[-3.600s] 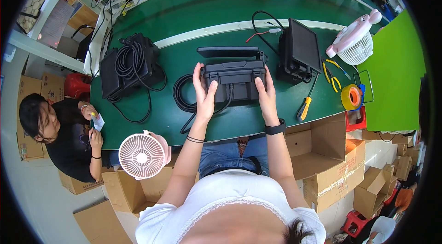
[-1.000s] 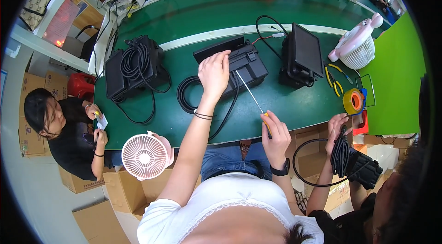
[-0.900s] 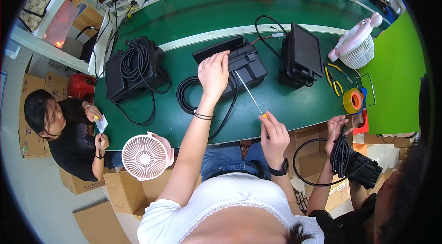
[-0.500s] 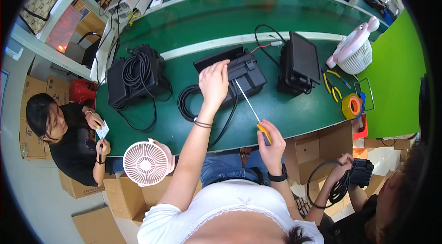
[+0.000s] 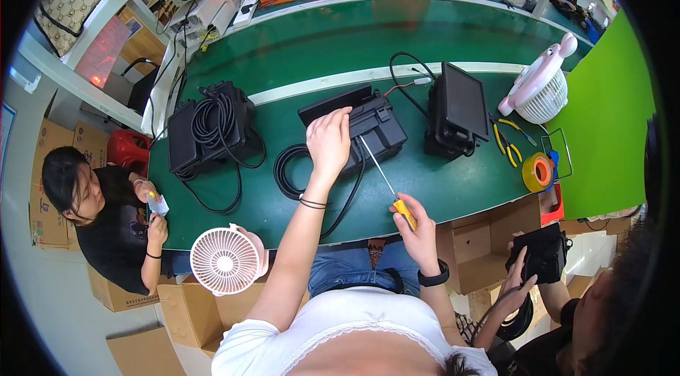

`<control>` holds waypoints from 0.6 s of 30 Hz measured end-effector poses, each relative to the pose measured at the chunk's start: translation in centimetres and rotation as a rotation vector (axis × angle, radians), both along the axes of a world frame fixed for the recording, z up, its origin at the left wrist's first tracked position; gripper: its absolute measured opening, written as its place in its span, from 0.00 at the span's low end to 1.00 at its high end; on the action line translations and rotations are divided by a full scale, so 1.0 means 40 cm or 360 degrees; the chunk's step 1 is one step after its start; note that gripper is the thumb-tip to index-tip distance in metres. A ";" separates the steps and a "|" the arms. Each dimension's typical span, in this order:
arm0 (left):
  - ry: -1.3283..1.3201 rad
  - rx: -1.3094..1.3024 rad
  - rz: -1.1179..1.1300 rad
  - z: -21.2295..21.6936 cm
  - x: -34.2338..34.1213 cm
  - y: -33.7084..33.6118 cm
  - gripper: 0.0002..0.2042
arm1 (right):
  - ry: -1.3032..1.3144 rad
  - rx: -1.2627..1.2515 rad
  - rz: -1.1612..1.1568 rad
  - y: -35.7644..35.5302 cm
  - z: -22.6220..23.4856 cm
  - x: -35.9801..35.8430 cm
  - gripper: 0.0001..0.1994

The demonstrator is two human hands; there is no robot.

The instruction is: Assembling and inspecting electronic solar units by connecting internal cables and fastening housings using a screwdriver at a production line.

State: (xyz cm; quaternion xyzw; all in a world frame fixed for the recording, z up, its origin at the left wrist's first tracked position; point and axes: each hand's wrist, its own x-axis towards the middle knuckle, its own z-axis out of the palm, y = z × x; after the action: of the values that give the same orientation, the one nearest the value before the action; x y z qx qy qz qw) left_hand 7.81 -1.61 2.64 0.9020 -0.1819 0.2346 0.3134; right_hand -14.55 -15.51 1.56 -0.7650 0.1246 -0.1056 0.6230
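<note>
My right hand (image 5: 421,234) is closed round the yellow-and-black handle of a screwdriver (image 5: 381,169). Its long shaft slants up and left, and its tip meets the near side of a black plastic case (image 5: 379,128) on the bench. Across the left part of that case lies my left hand (image 5: 329,142), gripping it with the fingers close together; the thumb is hidden. A flat black panel (image 5: 333,105) stands tilted behind my left fingers. Coiled black cable (image 5: 289,172) lies left of my wrist, and another stretch runs from the case to the bench's front edge.
Black units stand at left (image 5: 212,124) and right (image 5: 457,110). Farther right are pliers (image 5: 506,146), yellow tape (image 5: 538,172) and a pink-white fan (image 5: 542,85). Another fan (image 5: 225,261) sits at the front edge. A person at left holds paper; another at right holds a black unit (image 5: 542,252).
The screwdriver handle has turned in my right hand, and the fingers have shifted round it. My left hand stays on the case. The person at right has raised the black unit.
</note>
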 end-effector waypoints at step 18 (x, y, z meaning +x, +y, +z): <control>-0.0030 -0.0050 0.0041 -0.013 0.002 -0.006 0.09 | -0.0049 -0.0390 0.0024 0.014 0.074 -0.038 0.18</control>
State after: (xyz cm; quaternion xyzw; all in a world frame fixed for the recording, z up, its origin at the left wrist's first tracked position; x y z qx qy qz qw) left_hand 7.87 -1.83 2.13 0.8969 -0.1695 0.2500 0.3229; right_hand -16.06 -14.97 4.54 -0.8346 0.0954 -0.1272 0.5274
